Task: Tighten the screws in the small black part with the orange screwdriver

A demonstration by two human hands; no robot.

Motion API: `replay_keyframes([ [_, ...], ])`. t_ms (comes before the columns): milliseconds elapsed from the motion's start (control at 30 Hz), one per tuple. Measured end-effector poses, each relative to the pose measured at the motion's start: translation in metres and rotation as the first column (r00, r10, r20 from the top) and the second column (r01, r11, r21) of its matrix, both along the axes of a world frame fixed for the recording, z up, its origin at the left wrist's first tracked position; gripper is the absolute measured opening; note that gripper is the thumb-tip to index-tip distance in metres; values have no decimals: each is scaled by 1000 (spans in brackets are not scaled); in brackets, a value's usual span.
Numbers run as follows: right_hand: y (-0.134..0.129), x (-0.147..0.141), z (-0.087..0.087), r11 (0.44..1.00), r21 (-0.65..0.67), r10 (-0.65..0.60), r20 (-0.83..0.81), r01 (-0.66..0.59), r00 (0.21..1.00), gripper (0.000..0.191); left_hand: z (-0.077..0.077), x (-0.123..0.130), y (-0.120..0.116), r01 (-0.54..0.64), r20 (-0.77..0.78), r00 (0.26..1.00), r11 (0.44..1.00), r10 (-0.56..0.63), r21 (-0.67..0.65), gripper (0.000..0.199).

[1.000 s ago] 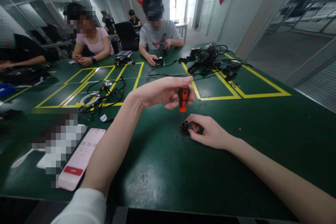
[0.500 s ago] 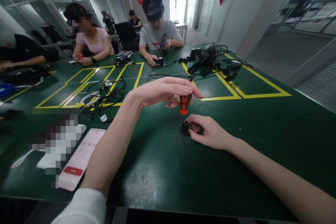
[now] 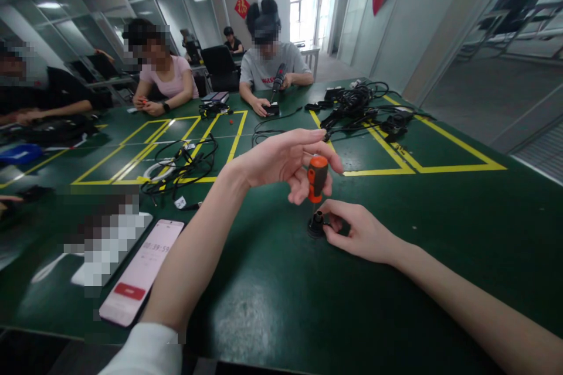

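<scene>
screwdriver (image 3: 317, 179), tip hidden at round black part (image 3: 315, 228)

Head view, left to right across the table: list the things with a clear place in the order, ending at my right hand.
Blue item → phone → red bit → black box → screwdriver → right hand.

The tip of the screwdriver (image 3: 317, 180) is hidden; the left forearm (image 3: 200, 240) partly covers the phone (image 3: 141, 272).

Orange-and-dark screwdriver (image 3: 318, 180), near upright, shaft down at small round black part (image 3: 315, 228) on green table (image 3: 281, 299).
</scene>
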State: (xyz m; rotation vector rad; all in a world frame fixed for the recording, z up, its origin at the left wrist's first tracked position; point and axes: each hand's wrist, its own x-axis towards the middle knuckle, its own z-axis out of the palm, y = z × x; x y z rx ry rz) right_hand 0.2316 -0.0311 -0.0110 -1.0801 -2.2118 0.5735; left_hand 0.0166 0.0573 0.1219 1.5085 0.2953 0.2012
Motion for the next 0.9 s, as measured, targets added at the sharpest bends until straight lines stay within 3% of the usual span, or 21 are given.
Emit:
replay_keyframes([
  [200, 0, -1, 2, 1000, 15, 6, -6, -6, 1000, 14, 0, -1, 0, -6, 8, 1000, 999, 5, 46, 42],
  [500, 0, 1, 2, 1000, -3, 11, 16, -11, 1000, 17, 7, -1, -6, -137, -33, 989, 983, 142, 125, 39],
  [733, 0, 0, 3, 1000, -18, 2, 7, -2, 1000, 17, 7, -2, -6, -139, -4, 990, 979, 141, 148, 43],
  [900, 0, 0, 4, 1000, -26, 0, 15, 0, 1000, 17, 9, 0, -9, -194, 0, 979, 941, 202, 277, 46],
])
